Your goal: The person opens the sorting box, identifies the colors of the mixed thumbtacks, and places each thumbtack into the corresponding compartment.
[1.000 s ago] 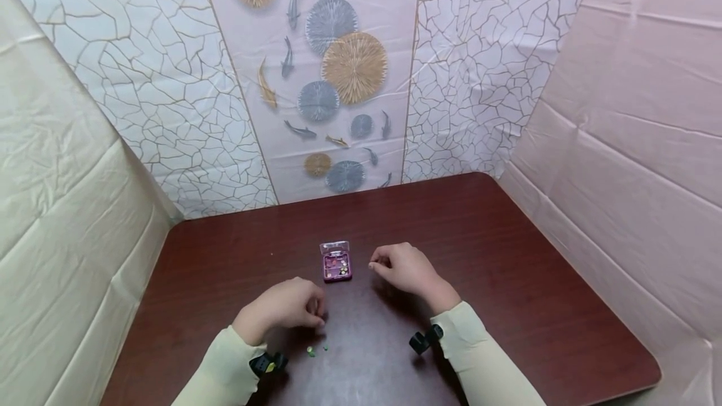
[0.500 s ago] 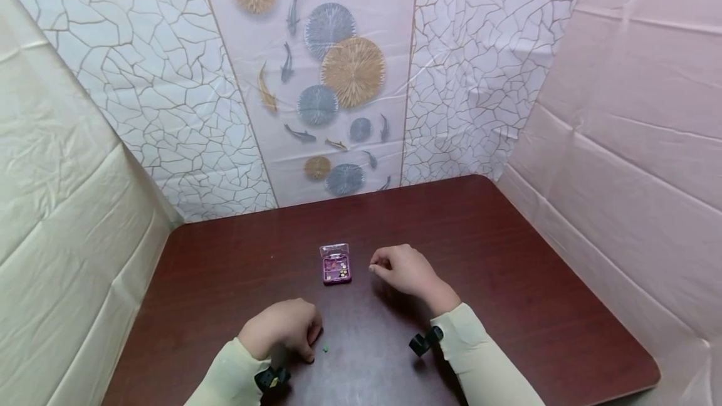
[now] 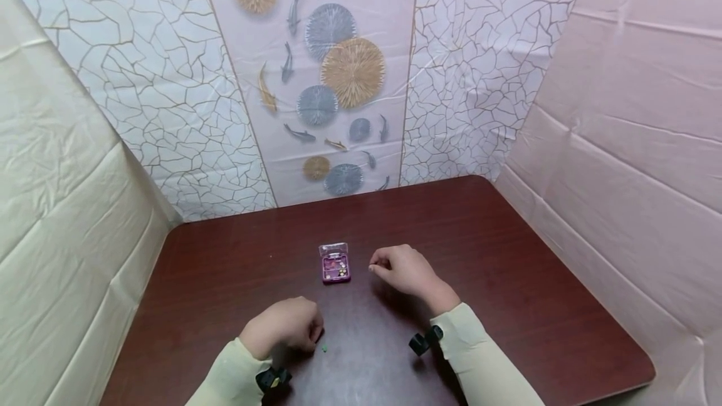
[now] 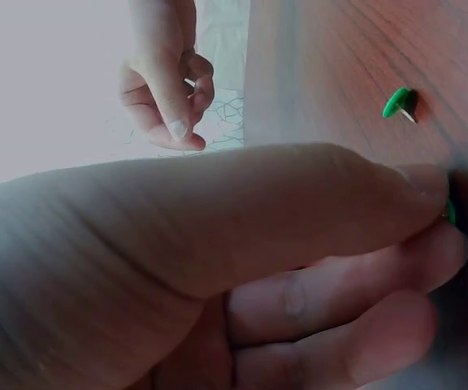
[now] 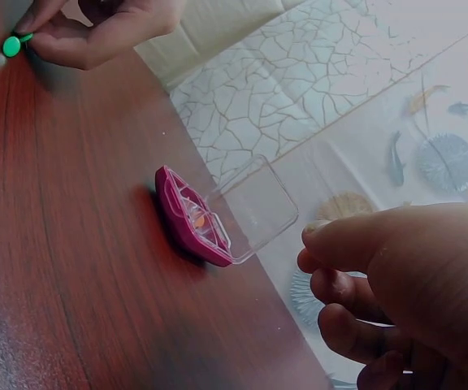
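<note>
My left hand (image 3: 284, 326) is low over the near part of the table and pinches a green thumbtack (image 4: 452, 213) between thumb and forefinger; mostly the fingertips hide it. A second green thumbtack (image 4: 396, 102) lies on the wood just beside those fingers, its pin slanting to the table. Further back stands a small purple pill box (image 3: 336, 274), its clear lid (image 5: 254, 207) raised. Small pieces lie in its compartments, some orange or yellow, too small to make out. My right hand (image 3: 407, 269) hovers to the right of the box, fingers loosely curled and holding nothing.
All of this is on a dark red-brown table (image 3: 479, 237) with rounded corners. Patterned cloth (image 3: 355, 143) hangs behind it, and plain pale cloth (image 3: 632, 161) hangs along both sides. A black camera (image 3: 420, 343) sits at each wrist.
My left hand has come down toward the front edge and taken hold of one of the two green thumbtacks. My right hand and the pill box have stayed put.
</note>
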Demonstrator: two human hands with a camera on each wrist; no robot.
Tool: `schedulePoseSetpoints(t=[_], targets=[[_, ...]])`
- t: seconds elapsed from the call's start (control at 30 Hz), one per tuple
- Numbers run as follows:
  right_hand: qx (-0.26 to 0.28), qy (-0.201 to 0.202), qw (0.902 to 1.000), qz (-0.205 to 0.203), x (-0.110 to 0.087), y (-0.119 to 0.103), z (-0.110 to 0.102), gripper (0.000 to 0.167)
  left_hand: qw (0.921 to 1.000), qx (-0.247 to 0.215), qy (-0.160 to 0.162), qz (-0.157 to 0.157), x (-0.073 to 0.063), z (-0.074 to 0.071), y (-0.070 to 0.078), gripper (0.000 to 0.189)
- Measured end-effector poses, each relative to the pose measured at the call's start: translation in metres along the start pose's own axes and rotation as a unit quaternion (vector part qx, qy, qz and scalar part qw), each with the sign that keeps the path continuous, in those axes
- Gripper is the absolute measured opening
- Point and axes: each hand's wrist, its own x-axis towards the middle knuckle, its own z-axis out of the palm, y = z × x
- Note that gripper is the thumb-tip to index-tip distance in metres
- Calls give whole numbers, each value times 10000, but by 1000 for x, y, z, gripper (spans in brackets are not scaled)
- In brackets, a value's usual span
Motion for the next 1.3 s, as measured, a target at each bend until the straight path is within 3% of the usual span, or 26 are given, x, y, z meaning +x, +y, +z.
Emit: schedulePoseSetpoints(t=[0.43, 0.57, 0.7, 0.93, 1.13, 1.3], targets=[[67, -87, 9999, 118, -3, -2, 3, 5, 9997, 10, 227, -97, 3, 0, -5, 32], [66, -89, 9999, 110, -3, 0, 5, 5, 9983, 84, 569, -89, 7, -1, -11, 33], [61, -73, 9999, 98, -2, 1, 6, 5, 9946, -131, 1010, -214, 14, -4, -18, 28], [85, -95, 9999, 101, -2, 2, 6, 5, 9797, -643, 1843, -457, 32, -13, -35, 14], [125, -69, 9999, 94, 0, 2, 4, 5, 9702, -807, 2156, -750, 49, -24, -46, 15], [109, -106, 9998, 123, 1, 1, 3, 5, 9703, -628, 2188, -816, 59, -26, -53, 20]])
